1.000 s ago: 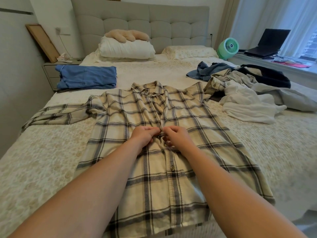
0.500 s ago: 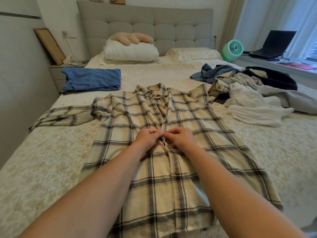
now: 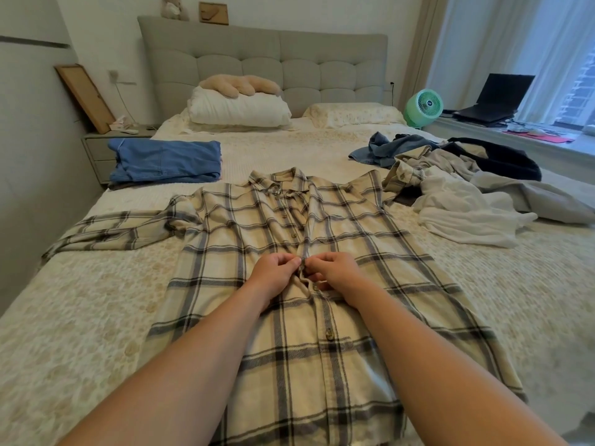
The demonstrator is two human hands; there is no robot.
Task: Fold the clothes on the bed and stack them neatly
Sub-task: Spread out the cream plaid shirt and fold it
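Observation:
A cream plaid shirt [image 3: 354, 239] lies spread face up on the bed [image 3: 80, 317], collar away from me, its left sleeve stretched out to the left. My left hand [image 3: 273, 273] and my right hand [image 3: 331, 272] meet at the button placket in the middle of the shirt. Both pinch the placket edges with curled fingers. A folded blue garment [image 3: 164, 160] lies at the far left of the bed. A heap of unfolded clothes [image 3: 457, 194], white, grey, denim and black, sits at the right.
Pillows [image 3: 238, 111] and a plush toy lean at the grey headboard. A nightstand [image 3: 96, 149] stands left of the bed. A green fan [image 3: 423, 106] and a laptop [image 3: 495, 98] sit on the window ledge at the right.
My hands stay at the placket, fingers working slightly at the same spot. The view has tilted up a little, so the headboard shows more.

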